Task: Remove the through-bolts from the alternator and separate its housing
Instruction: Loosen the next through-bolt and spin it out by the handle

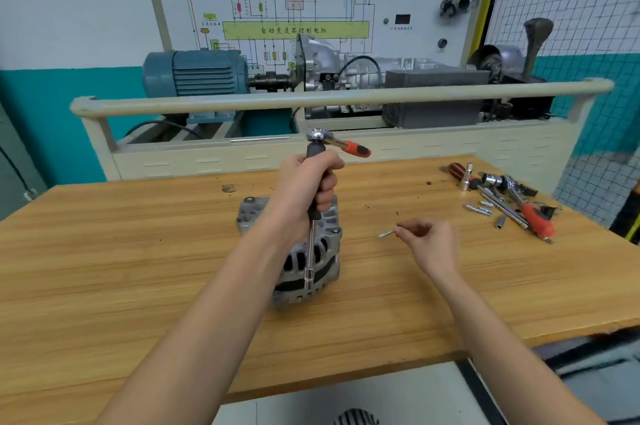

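Observation:
A grey cast alternator (304,251) stands on the wooden table (138,251), near its middle. My left hand (306,182) grips the black handle of a long extension bar (310,251) that stands upright, its socket end down on the alternator's front rim. A ratchet with a red handle (341,144) sits on top of that bar. My right hand (431,244) pinches a small silver through-bolt (386,234) just above the table, to the right of the alternator.
A pile of tools (509,203) lies at the table's back right: ratchets, sockets, extension bars, a red-handled driver, a few loose bolts. Behind the table stands a training rig with a blue motor (197,73) and a beige rail (311,97). A mesh screen (571,9) is at right.

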Demonstrator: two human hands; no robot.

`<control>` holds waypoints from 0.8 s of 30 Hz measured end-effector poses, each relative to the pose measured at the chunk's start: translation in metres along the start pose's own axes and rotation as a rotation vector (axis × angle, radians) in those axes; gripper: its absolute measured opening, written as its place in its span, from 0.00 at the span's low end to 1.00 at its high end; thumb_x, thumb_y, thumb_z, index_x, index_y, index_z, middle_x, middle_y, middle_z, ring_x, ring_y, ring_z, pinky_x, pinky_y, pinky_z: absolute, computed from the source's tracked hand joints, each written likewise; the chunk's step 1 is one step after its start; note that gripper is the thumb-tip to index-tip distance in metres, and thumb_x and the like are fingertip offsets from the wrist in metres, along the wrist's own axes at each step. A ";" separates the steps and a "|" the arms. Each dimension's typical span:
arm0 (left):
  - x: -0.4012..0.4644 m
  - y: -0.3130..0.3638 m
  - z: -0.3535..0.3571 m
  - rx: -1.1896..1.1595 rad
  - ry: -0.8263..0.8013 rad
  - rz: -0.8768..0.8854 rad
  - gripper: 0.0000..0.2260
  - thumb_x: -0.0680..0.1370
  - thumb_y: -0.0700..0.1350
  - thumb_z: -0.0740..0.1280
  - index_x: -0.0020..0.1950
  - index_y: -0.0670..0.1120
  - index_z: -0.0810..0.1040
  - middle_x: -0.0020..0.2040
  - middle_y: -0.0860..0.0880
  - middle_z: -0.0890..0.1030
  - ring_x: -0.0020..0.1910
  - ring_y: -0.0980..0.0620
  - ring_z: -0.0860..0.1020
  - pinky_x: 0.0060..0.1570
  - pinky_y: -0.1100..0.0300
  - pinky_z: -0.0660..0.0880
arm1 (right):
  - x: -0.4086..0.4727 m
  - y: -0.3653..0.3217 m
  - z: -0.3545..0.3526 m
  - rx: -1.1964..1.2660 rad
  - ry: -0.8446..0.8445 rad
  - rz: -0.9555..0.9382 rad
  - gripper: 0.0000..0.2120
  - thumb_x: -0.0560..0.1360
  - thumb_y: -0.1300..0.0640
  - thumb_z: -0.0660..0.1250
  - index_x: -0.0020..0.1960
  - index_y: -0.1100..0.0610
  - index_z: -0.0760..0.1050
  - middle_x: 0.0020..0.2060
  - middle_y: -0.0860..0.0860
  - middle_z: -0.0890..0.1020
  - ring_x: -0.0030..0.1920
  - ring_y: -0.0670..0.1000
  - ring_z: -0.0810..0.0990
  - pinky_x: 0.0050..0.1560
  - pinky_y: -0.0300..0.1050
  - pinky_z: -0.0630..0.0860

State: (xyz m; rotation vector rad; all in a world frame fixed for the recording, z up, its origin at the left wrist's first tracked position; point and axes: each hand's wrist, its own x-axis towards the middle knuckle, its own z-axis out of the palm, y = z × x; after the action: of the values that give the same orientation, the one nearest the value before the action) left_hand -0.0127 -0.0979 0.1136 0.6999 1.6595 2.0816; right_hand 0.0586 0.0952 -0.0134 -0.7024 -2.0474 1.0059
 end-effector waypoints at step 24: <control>0.007 0.011 -0.010 -0.324 -0.032 0.042 0.16 0.77 0.38 0.59 0.30 0.49 0.62 0.21 0.54 0.62 0.18 0.58 0.57 0.17 0.66 0.56 | -0.015 -0.033 0.024 0.035 -0.296 -0.161 0.10 0.73 0.58 0.72 0.52 0.46 0.79 0.45 0.39 0.81 0.47 0.39 0.79 0.51 0.38 0.78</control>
State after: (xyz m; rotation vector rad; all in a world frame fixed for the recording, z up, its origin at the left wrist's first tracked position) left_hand -0.0243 -0.1042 0.1233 0.6598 1.2572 2.2829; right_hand 0.0433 0.0558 -0.0017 -0.3799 -2.2913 1.0999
